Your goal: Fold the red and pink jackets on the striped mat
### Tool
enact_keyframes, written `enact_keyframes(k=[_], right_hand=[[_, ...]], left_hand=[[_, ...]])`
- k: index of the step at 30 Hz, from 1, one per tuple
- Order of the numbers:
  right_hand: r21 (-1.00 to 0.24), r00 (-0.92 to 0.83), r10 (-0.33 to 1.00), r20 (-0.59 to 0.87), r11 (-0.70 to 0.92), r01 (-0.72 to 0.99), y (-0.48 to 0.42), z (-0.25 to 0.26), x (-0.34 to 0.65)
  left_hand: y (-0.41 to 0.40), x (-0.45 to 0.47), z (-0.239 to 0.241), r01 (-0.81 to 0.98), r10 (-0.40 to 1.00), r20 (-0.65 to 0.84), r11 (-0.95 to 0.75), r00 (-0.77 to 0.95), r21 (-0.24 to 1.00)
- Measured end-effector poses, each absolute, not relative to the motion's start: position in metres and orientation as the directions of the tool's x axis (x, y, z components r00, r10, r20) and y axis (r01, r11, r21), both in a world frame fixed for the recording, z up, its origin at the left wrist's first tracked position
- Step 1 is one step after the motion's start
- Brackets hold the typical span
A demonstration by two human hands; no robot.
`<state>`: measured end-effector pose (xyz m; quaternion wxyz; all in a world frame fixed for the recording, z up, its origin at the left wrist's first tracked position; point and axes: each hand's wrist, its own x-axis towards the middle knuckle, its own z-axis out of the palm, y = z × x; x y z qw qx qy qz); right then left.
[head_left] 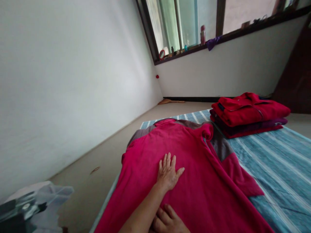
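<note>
A pink-red shirt (194, 181) with grey shoulder patches lies spread flat on a blue striped mat (279, 168). My left hand (168, 173) rests palm down on the middle of the shirt, fingers stretched out and close together, thumb apart. My right hand (170, 221) lies on the shirt at the bottom edge of the view, just below my left wrist. Its fingers lie flat on the cloth and are partly covered by my left forearm. Neither hand holds anything.
A stack of folded red and dark purple garments (250, 113) sits on the mat's far right. A white wall runs along the left, with bare floor (102, 161) between it and the mat. Clear plastic wrapping (36, 200) lies at the lower left. Small bottles stand on the window sill (194, 47).
</note>
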<state>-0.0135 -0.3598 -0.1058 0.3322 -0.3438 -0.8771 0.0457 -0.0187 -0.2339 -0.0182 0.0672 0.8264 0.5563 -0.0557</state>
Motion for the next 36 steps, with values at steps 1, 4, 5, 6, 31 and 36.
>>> enact_keyframes(k=[1,4,5,6,31,36], right_hand=[[-0.329,-0.556,0.631,0.541,0.768,0.550,-0.364,-0.101,-0.005],[-0.453,-0.622,0.663,0.417,0.744,0.491,-0.374,-0.074,0.020],[-0.495,-0.664,0.654,0.364,0.739,0.457,-0.376,-0.063,0.028],[-0.538,-0.700,0.645,0.307,0.724,0.431,-0.378,-0.052,0.035],[-0.038,-0.574,0.637,0.515,0.686,0.727,-0.428,-0.096,0.066],[-0.194,-0.450,0.856,0.256,0.501,0.843,-0.405,-0.036,0.094]], left_hand=[[-0.235,-0.018,-0.018,0.926,0.911,-0.165,-0.373,0.378,0.060],[-0.237,-0.015,-0.020,0.922,0.910,-0.149,-0.378,0.386,0.080],[-0.238,-0.015,-0.021,0.921,0.911,-0.138,-0.382,0.389,0.079],[-0.239,-0.015,-0.023,0.919,0.911,-0.127,-0.386,0.393,0.079],[-0.239,-0.014,-0.030,0.903,0.908,-0.080,-0.395,0.412,0.167],[-0.239,-0.012,-0.025,0.909,0.910,-0.100,-0.387,0.404,0.152]])
